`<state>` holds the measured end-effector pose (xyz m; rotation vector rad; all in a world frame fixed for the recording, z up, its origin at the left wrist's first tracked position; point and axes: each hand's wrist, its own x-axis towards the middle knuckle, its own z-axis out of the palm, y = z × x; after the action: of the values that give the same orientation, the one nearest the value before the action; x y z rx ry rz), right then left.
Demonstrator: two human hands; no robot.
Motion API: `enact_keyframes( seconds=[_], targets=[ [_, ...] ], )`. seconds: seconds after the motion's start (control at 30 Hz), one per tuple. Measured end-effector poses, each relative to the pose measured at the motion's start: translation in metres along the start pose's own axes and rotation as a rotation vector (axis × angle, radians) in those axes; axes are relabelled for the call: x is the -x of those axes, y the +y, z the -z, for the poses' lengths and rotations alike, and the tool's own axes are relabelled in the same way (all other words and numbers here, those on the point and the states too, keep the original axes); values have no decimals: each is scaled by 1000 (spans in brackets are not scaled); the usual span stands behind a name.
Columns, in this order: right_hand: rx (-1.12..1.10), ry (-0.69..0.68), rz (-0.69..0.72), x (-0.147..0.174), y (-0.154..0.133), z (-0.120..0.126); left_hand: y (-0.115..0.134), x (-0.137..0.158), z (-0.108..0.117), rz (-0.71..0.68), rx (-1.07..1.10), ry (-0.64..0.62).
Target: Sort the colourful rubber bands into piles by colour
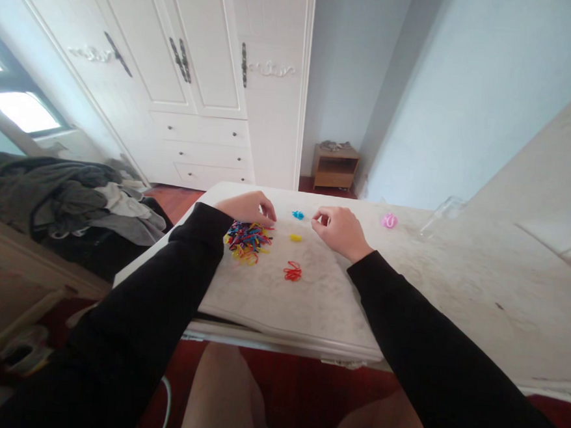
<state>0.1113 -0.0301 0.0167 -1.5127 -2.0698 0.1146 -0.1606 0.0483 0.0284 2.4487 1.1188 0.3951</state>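
Note:
Loose, thin rubber bands in mixed colours form a pile (247,241) at the left of the white tabletop. My left hand (245,207) is at the pile's far edge, thumb and fingertips brought together; whether a band is between them cannot be made out. Across from it, my right hand (342,228) hovers at or just over the surface, fingers curled into a pinch, with nothing visible in it. Between the hands lie a small blue cluster of bands (298,215) and a small yellow bunch (295,238). Nearer me is a spread group of red rubber bands (292,271).
A pink bundle (389,220) lies right of my right hand. Farther right is a clear, transparent container (441,220). The white table (460,304) has a front edge just above my legs. Dark clothes (71,199) are heaped at the left; a white wardrobe (203,130) stands behind.

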Motion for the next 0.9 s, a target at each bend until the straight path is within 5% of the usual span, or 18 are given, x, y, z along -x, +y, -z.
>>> enact_keyframes(
  seconds=[0.3, 0.63, 0.9],
  targets=[
    [-3, -1, 3, 0, 0, 0, -3, -1, -4, -29, -85, -80],
    [-23, -7, 18, 0, -1, 0, 9, -1, 0, -155, 135, -15],
    [-175, -107, 243, 1, -3, -9, 33, 0, -12, -239, 277, 19]
  ],
)
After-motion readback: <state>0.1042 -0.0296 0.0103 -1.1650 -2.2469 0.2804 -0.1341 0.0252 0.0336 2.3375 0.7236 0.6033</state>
